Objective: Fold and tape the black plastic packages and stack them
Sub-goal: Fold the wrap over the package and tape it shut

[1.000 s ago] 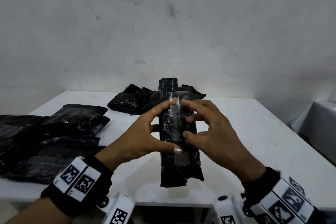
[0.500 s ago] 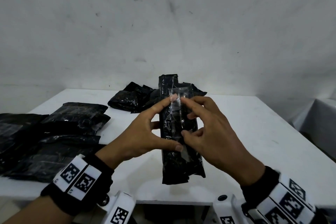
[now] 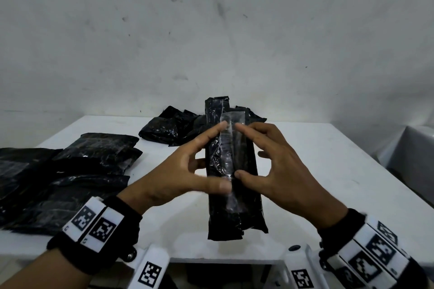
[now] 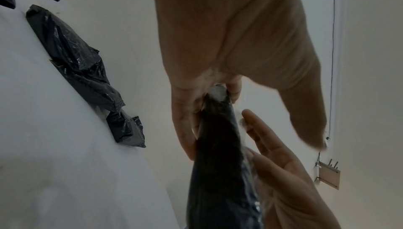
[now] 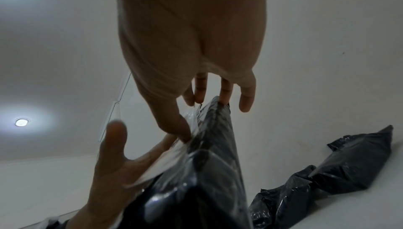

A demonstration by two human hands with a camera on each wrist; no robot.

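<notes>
A long folded black plastic package (image 3: 234, 213) is held tilted above the white table (image 3: 317, 171), with a clear tape strip (image 3: 229, 155) running down its front. My left hand (image 3: 218, 155) grips it from the left, index tip near the tape's top and thumb across the tape lower down. My right hand (image 3: 238, 150) grips it from the right, index and thumb tips on the tape. In both wrist views the other fingers reach behind the package (image 4: 218, 163) (image 5: 207, 172). The package's back is hidden.
Several flat black packages (image 3: 70, 171) lie stacked at the table's left. A heap of crumpled black packages (image 3: 169, 129) sits at the back, behind the held one. A second white surface (image 3: 418, 148) stands at the far right. A bare wall is behind.
The right hand's middle fingers have come off the package's front, leaving index and thumb on the tape. The left thumb has shifted a little along the tape. The package stays held between both hands.
</notes>
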